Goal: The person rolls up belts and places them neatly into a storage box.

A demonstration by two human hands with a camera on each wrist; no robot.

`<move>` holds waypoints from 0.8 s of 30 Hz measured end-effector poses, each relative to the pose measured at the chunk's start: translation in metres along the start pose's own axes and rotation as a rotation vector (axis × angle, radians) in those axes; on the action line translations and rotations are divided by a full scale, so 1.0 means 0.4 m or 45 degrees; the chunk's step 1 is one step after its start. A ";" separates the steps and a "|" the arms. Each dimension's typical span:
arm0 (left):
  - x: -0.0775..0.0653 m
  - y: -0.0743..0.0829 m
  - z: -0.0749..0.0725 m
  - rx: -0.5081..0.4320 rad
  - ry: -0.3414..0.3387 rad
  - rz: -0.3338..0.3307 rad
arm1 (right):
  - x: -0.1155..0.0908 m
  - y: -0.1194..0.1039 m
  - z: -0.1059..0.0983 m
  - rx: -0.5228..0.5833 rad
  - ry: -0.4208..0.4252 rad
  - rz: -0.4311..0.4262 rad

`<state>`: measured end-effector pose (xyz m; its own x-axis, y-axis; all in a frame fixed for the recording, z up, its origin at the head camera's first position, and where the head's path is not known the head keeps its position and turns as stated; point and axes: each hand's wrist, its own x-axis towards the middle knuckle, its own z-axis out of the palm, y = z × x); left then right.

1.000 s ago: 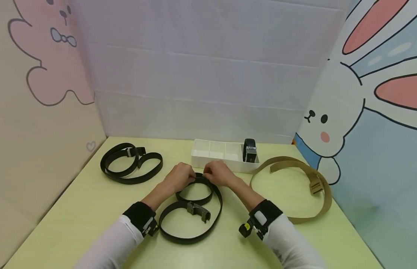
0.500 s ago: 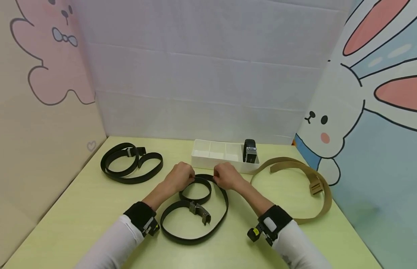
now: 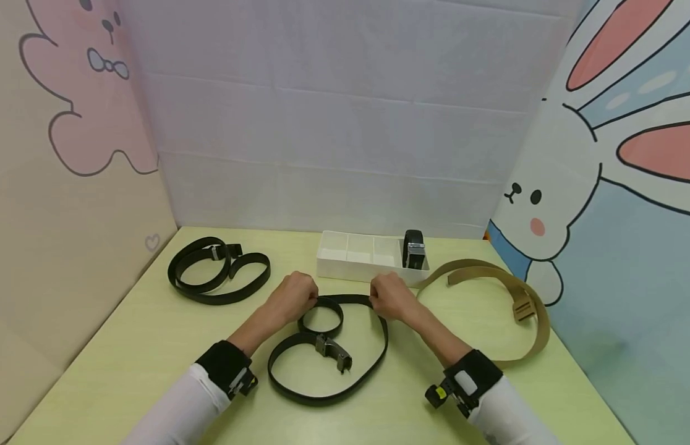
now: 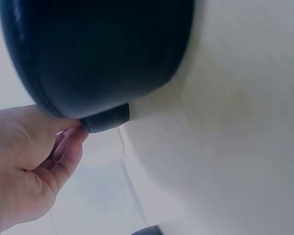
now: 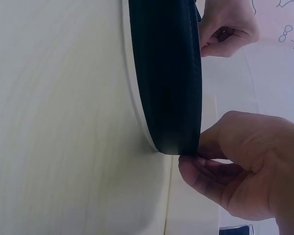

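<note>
counter [image 3: 139, 364]: pale yellow-green, with faint grain showing up close in the right wrist view; it runs back beyond the white tray to the foot of the back wall.
back wall [image 3: 345, 117]: behind the white tray, a whitish sheet crossed by horizontal fold lines.
left wall [image 3: 61, 259]: cream, left of the white tray, with a pink cartoon bear [image 3: 100, 111] in a bow tie and a small outlined heart.
right wall [image 3: 645, 296]: light blue, right of the white tray, with a big white cartoon rabbit [image 3: 562, 179], pink inside its ears.
white tray [image 3: 356, 271]: near the back of the counter, divided into compartments; the rightmost holds a rolled black belt [image 3: 414, 252] with a silvery buckle.
middle belt [image 3: 319, 401]: black, in front of the white tray, standing on its edge in curves, with a small loop and a dark metal buckle [image 3: 334, 351].
left grip [image 3: 292, 296]: just in front of the white tray, thumb and fingers pinching the middle belt at the small loop.
right grip [image 3: 394, 298]: also just in front of the white tray, pinching the strap farther along.
left belt [image 3: 222, 300]: black, coiled, left of the white tray.
tan belt [image 3: 541, 324]: webbing, curved, in front and to the right of the white tray.
</note>
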<state>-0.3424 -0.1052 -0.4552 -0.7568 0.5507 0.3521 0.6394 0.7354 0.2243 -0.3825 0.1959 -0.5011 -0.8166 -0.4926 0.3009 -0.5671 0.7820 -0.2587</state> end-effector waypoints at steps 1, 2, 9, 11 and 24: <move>-0.003 -0.002 0.000 0.002 -0.004 -0.001 | -0.008 -0.006 -0.010 -0.005 0.002 -0.010; -0.007 -0.004 -0.001 0.005 -0.001 0.001 | -0.016 -0.010 -0.020 -0.001 0.002 -0.003; -0.019 -0.019 -0.007 0.058 0.043 -0.008 | -0.073 0.006 -0.072 -0.028 0.018 -0.062; -0.013 -0.021 -0.006 0.045 0.039 -0.022 | -0.080 -0.007 -0.093 0.004 -0.026 -0.044; 0.047 -0.118 0.076 -0.068 -0.002 0.007 | -0.053 -0.180 -0.217 0.084 -0.440 0.083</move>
<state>-0.3910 -0.1175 -0.4869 -0.7535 0.5554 0.3519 0.6498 0.7104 0.2703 -0.3148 0.1831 -0.4094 -0.8332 -0.5512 -0.0437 -0.5088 0.7954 -0.3294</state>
